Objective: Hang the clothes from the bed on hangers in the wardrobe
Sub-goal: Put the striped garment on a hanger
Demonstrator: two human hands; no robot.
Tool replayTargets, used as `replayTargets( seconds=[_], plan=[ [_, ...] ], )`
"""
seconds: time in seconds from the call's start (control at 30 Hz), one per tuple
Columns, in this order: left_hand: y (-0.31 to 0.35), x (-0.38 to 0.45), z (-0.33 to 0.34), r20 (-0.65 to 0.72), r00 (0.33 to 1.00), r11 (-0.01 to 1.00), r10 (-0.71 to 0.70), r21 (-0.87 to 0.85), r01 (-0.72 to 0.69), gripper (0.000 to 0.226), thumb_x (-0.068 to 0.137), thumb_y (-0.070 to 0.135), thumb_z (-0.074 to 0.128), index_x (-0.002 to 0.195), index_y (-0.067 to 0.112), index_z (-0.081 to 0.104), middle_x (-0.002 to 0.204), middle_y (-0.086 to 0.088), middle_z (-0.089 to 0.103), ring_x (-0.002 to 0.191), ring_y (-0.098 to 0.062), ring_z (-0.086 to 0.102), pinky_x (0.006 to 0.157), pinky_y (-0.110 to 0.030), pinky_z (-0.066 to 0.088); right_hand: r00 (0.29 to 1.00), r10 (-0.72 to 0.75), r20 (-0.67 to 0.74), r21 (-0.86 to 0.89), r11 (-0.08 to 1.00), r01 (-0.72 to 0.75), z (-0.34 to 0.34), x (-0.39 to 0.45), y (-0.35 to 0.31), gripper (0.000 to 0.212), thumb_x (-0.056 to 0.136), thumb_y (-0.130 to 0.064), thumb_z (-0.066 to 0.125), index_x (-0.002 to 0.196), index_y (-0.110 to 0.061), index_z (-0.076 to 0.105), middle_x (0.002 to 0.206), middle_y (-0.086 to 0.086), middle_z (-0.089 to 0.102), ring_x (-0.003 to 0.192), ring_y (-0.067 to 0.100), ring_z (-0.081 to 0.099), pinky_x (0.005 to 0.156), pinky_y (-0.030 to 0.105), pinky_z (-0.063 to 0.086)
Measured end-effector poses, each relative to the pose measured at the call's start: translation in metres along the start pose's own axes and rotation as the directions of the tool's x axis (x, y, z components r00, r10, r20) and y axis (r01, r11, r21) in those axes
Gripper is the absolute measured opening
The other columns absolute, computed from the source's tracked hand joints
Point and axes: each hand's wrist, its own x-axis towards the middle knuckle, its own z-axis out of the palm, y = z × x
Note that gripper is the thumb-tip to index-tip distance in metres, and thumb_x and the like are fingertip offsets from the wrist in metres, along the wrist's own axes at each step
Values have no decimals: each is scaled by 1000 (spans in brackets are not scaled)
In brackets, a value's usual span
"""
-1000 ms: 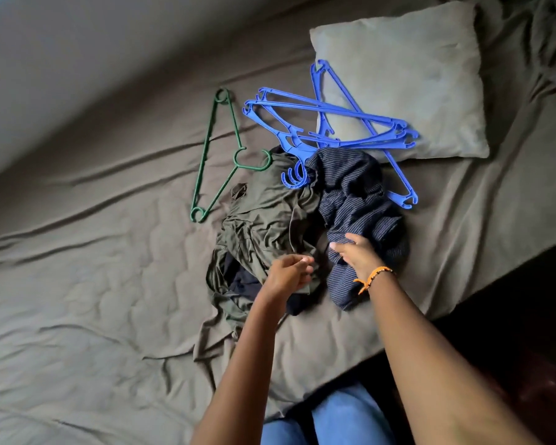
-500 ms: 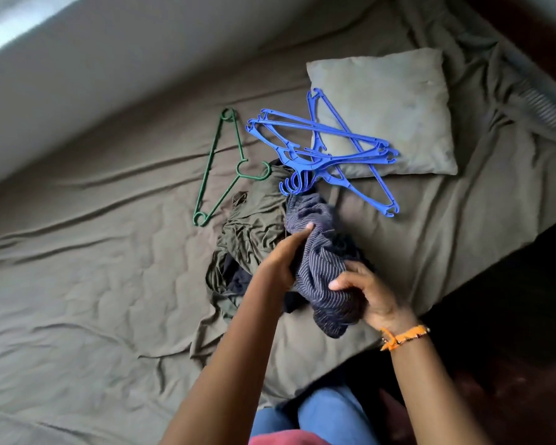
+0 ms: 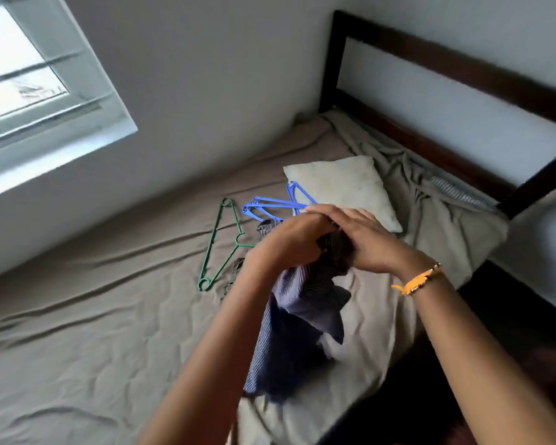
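Clothes come first: a dark striped shirt hangs bunched and limp above the bed, gripped at its top by the left hand and the right hand, probably to find its collar. Blue hangers and a green hanger lie behind, near the pillow.

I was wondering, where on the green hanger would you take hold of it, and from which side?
I would take the green hanger by its hook end, which points toward the striped garment that both hands hold. Come from above with the left hand, the nearer one. The hanger lies flat on the bed sheet with bare sheet to its left, so fingers can probably pinch the thin neck there.
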Motion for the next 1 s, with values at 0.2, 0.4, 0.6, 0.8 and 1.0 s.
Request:
replayTargets(
  seconds=[0.2,0.4,0.6,0.8,1.0],
  plan=[
    [-5,-14,-64,-367,930,997,31,75,-4,24,74,12,62,93,24,69,95,3,64,96,-27,59,76,-33,48,984,177,-21,-150,972,-178,-58,-15,4,28,75,-39,75,92,-19,68,73,-10,43,83,11,44,68,25,27],
    [-49,-3,-77,-267,880,891,-393,125,436,67,63,66,73,106,14,65,107,-13,67,103,-35,60,83,-37,48,945,139,-297,36,990,-134,-119,-50,-16,27,65,-36,82,78,-28,59,70,-15,62,70,-2,58,65,24,45],
    [-53,-6,-82,-246,881,912,-404,-31,409,22,76,16,53,93,6,63,102,-18,66,97,-34,63,69,-31,44,986,11,166,109,994,-29,-140,-71,-39,69,83,0,64,133,-40,38,139,-27,37,122,-16,37,102,2,23],
    [-27,0,-98,-163,928,942,-334,-58,329,18,74,28,53,76,10,57,98,-22,66,94,-33,64,63,-29,44,822,425,378,-581,801,-147,-125,-72,-36,89,87,-6,52,141,-57,3,128,6,53,82,7,51,68,20,43],
    [-20,6,-87,71,959,959,-274,98,266,41,72,38,77,95,4,68,84,-4,61,77,-17,55,68,-25,40,853,508,117,-472,784,-402,-164,-74,-14,83,86,-20,65,148,-38,14,130,12,54,99,19,52,78,25,38]
  ],
)
